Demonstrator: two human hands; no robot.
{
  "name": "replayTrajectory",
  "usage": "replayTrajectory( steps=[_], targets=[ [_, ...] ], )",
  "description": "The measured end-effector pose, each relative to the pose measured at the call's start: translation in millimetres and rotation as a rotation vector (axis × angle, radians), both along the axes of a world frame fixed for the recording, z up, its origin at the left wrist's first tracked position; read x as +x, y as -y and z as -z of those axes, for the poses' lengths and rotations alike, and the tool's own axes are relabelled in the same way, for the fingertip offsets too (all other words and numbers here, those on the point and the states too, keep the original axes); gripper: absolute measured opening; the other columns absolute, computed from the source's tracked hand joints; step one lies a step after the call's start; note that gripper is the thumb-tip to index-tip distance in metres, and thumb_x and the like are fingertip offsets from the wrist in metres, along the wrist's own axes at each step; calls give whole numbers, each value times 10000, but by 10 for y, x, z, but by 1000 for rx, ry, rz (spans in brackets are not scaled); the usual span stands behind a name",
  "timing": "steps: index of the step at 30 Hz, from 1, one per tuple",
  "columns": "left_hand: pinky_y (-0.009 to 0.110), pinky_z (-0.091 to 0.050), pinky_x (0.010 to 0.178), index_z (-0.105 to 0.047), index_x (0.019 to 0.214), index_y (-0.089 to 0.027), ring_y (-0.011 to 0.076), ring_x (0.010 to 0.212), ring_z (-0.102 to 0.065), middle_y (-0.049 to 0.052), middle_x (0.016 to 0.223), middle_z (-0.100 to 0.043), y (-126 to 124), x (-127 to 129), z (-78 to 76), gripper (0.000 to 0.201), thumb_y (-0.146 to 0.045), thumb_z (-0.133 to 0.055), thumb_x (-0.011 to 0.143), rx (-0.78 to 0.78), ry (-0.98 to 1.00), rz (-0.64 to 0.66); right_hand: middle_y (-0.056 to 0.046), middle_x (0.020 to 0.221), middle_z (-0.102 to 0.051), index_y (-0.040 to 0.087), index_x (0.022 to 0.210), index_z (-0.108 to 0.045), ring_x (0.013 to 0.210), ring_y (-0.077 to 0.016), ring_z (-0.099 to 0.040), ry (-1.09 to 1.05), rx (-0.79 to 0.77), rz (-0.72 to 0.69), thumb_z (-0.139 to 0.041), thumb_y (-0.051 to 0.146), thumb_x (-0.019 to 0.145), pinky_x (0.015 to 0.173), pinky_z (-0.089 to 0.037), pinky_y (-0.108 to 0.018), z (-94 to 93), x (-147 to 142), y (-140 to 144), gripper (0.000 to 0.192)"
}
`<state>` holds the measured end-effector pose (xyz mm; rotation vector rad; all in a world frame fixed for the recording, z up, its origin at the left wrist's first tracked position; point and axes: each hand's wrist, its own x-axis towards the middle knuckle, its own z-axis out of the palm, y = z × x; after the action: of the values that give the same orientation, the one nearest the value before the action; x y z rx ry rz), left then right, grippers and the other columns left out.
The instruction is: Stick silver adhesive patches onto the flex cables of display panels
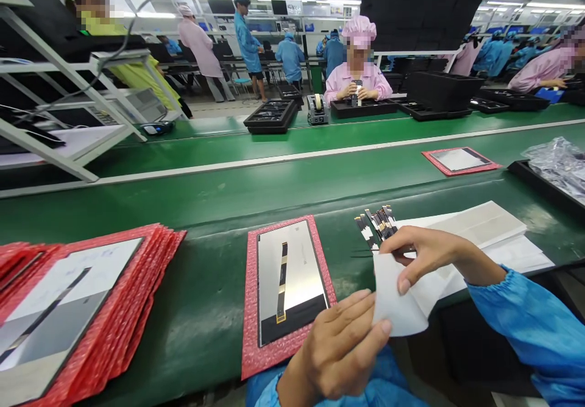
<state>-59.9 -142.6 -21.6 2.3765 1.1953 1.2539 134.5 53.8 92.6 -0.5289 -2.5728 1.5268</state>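
A small white sheet point(397, 306), bent along its right side, is held between my two hands over the bench's front edge. My left hand point(336, 343) pinches its lower left edge, the thumb lying on the front. At the top, my right hand point(423, 258) grips it with thumb and fingers. Two thin dark tips point(363, 253) stick out left of my right hand; what they belong to is hidden. Close by on the left lies a display panel point(292, 267) on a red bubble-wrap pouch point(253, 352), with a flex cable point(283, 282) across it. Several flex cables point(379, 221) lie behind my right hand.
Red bubble pouches point(150, 297) with panels are stacked at left. White sheets point(489, 230) lie at right, near a black tray point(543, 181) of clear bags. Another panel point(461, 159) lies farther back. Across the green bench point(205, 206), a person in pink point(359, 81) sits working.
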Motion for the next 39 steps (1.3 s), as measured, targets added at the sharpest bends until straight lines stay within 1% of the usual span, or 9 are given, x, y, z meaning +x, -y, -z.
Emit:
replayTrajectory(
  steps=[3, 7, 10, 17, 24, 28, 31, 34, 39],
  targets=[
    [521, -585, 1026, -267, 1449, -518, 257, 1267, -611, -48, 1363, -606, 7, -21, -57, 744, -174, -595, 877, 76, 179, -288, 53, 646, -655, 130, 746, -776, 598, -80, -578, -49, -81, 34, -822, 321, 758, 518, -442, -159, -66, 2, -14, 197],
    [544, -575, 1037, -255, 1485, -422, 259, 1278, -606, -24, 1414, -561, -29, 13, -64, 663, -214, -528, 918, -80, 428, -560, 107, 499, -562, 149, 728, -701, 388, -18, -487, -564, -347, 721, -865, 303, 726, 361, -393, -116, -68, 58, -141, 225],
    [509, -587, 1013, -311, 1489, -340, 265, 1252, -623, 15, 1401, -579, -82, 58, -12, 597, -271, -541, 942, -278, 379, -531, 147, 402, -441, 188, 688, -595, 297, 0, -390, -748, -502, 945, -762, 372, 851, 320, -404, -110, 93, 131, -300, 298],
    [253, -627, 637, -354, 1468, -325, 146, 903, -746, 4, 1119, -732, -188, 141, 205, 482, -246, -479, 1008, -472, 298, -342, -1, 814, -779, 205, 886, -665, 762, -166, -826, -667, -555, 1108, -770, 509, 799, 670, -676, -203, 706, 456, -262, 333],
    [242, -460, 409, -474, 1353, -317, 135, 542, -679, -18, 752, -725, -300, -81, 339, 373, -297, -494, 981, -435, 288, -490, 0, 680, -723, 228, 704, -683, 714, -345, -837, -527, -315, 1260, -943, 327, 554, 419, -652, -296, 838, 1028, 7, 316],
    [293, -453, 439, -560, 1259, -313, 178, 522, -659, -5, 684, -689, -401, -88, 368, 331, -323, -580, 929, -367, 155, -605, -41, 1022, -787, 335, 912, -741, 649, -152, -778, -655, -26, 1460, -768, 438, 802, 480, -589, -254, 600, 1241, 71, 153],
    [377, -528, 568, -625, 1178, -339, 244, 699, -696, 29, 773, -702, -495, -47, 357, 286, -324, -623, 893, -293, 29, -646, -13, 727, -713, 353, 884, -786, 497, -103, -593, -780, 182, 1620, -631, 514, 907, 408, -430, -245, 451, 1206, 177, 224],
    [537, -554, 745, -600, 1250, -336, 343, 986, -676, 87, 1062, -708, -570, -30, 308, 376, -329, -647, 877, -243, -20, -674, 36, 502, -530, 353, 847, -791, 389, -102, -472, -728, 84, 1462, -538, 612, 926, 340, -347, -236, 564, 1023, 305, 371],
    [620, -507, 991, -435, 1418, -374, 320, 1281, -570, 1, 1401, -567, -570, -34, 275, 542, -180, -566, 929, -249, -63, -480, -21, 529, -716, 272, 812, -813, 346, -236, -669, -350, -244, 968, -856, 576, 624, 301, -555, -380, 1099, 563, 456, 361]
  ],
)
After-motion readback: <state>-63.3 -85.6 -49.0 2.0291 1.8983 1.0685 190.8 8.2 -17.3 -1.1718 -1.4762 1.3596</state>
